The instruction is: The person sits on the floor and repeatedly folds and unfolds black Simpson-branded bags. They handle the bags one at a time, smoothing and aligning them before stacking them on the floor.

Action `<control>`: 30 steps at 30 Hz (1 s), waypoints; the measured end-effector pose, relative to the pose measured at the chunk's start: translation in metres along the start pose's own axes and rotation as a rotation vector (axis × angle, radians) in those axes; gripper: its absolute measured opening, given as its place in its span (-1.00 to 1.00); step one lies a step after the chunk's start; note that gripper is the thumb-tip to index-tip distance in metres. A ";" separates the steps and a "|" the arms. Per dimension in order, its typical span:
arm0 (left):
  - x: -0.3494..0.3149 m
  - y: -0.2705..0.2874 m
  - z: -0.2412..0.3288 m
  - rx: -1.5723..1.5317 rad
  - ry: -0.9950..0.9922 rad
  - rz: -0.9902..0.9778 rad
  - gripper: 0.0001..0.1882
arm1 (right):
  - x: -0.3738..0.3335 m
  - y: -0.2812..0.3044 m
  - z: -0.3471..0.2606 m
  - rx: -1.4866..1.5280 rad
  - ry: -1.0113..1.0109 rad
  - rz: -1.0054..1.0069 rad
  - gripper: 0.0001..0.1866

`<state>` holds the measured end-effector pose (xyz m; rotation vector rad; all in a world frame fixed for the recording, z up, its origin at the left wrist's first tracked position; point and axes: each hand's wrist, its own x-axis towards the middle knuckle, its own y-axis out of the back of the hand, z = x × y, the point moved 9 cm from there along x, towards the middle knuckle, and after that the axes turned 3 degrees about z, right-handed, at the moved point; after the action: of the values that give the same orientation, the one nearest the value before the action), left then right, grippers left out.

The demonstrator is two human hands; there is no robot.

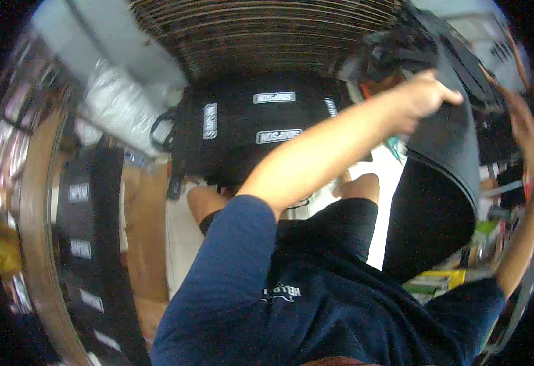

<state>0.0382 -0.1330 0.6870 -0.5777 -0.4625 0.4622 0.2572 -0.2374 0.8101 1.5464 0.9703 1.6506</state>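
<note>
My left arm reaches across to the right, and my left hand [426,102] is closed on the upper part of a large black bag-like piece [453,137]. This piece has a smooth, curved outer side and a dark, matte lower face, and it hangs or stands to the right of my legs. At the far right my right hand [524,122] is raised beside more dark material; its fingers are blurred. Ahead of my knees a black case [233,152] with several white label patches lies near a slatted surface, with a loop handle at its left side.
Along the left stands a row of black items [90,201] with white patches, between wooden boards [148,238]. Clear plastic wrapping [117,100] lies at the upper left. Black bags [401,52] are piled at the upper right. Cluttered goods [437,280] fill the lower right.
</note>
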 end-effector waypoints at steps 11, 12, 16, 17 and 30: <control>-0.053 0.091 0.048 0.013 0.002 0.293 -0.86 | -0.387 -0.350 -0.174 1.247 -0.944 -1.057 -0.53; -0.065 0.097 0.062 0.039 -0.017 0.315 -0.85 | -0.378 -0.365 -0.201 1.309 -0.807 -1.154 -0.53; -0.112 0.136 0.113 -0.001 -0.048 0.299 -0.88 | -0.289 -0.379 -0.282 1.891 -0.658 -1.184 -0.53; -0.130 0.159 0.126 0.224 0.071 0.388 -0.76 | -0.272 -0.379 -0.286 1.852 -0.712 -1.115 -0.52; -0.444 0.242 0.221 0.355 -0.112 1.350 -0.65 | -0.064 -0.387 -0.332 1.665 -0.688 -0.683 -0.26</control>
<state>-0.5023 -0.0986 0.5797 -0.4506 -0.0176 1.8294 -0.0757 -0.1238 0.4359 1.9700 2.2213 -0.5245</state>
